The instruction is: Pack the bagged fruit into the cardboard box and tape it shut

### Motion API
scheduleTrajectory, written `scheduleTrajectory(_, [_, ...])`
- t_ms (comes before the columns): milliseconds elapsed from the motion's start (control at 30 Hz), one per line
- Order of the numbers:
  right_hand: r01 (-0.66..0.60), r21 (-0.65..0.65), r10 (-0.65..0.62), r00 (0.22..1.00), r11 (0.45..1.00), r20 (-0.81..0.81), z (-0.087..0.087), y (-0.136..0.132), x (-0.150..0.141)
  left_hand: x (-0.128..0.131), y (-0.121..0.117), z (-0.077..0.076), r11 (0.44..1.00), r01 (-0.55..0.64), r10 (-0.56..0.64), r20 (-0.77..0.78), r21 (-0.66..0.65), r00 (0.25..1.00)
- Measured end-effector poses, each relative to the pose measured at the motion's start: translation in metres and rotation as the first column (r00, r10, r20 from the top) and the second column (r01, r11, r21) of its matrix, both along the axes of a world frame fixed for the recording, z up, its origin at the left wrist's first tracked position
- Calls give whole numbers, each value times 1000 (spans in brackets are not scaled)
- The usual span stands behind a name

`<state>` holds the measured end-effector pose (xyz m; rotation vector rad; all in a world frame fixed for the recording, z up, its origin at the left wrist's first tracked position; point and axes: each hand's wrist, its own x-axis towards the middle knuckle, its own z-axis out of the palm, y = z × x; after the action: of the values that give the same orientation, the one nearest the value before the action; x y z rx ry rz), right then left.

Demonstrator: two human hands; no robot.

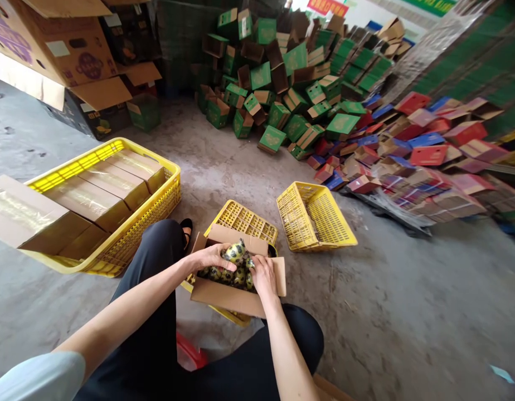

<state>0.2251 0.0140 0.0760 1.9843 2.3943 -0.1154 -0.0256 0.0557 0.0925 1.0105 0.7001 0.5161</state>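
Observation:
An open cardboard box sits between my knees on an upturned yellow crate. Inside it lie several round fruits in shiny clear wrapping with a yellow-green and black pattern; their exact kind I cannot tell. My left hand is closed around one wrapped fruit, raised at the top of the pile, thumb on the near side. At the box's right side, my right hand reaches down with curled fingers against another wrapped fruit. Its fingertips are partly hidden.
Left of me stands a large yellow crate with several closed cartons. Another yellow crate lies ahead to the right. Heaps of green boxes and red and blue boxes cover the floor behind. Large cartons stand back left.

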Motion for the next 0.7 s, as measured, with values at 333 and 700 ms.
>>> scheduleTrajectory(333, [-58, -93, 70, 989, 994, 127, 8, 4, -1, -1, 7, -9, 968, 128, -51, -328, 218, 943])
scheduleTrajectory(700, [354, -266, -327, 934, 897, 142, 22, -10, -14, 28, -22, -34, 697, 569, 110, -850, 436, 516])
